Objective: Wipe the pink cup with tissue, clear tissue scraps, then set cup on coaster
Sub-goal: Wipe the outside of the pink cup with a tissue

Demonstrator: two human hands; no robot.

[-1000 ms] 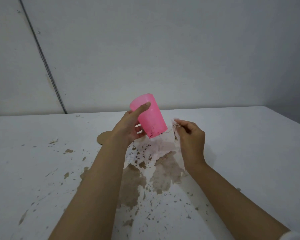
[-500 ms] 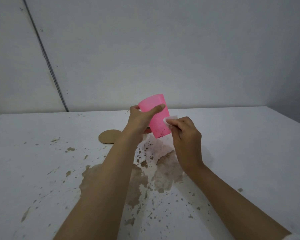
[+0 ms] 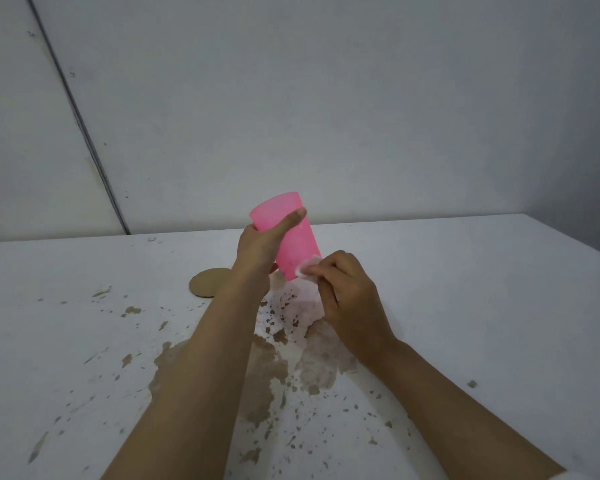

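One step in so far: we're mid-wipe on the pink cup [image 3: 293, 242], held tilted above the coaster [image 3: 209, 283]. Our left hand [image 3: 260, 245] wraps round it, while our right hand [image 3: 347, 292] pinches the tissue [image 3: 307, 270] against its lower side. Scraps and coaster placement are left.

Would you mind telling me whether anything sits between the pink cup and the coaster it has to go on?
Only the left hand holding the pink cup crosses in front of the coaster, hiding its right edge. The visible part of the coaster is bare.
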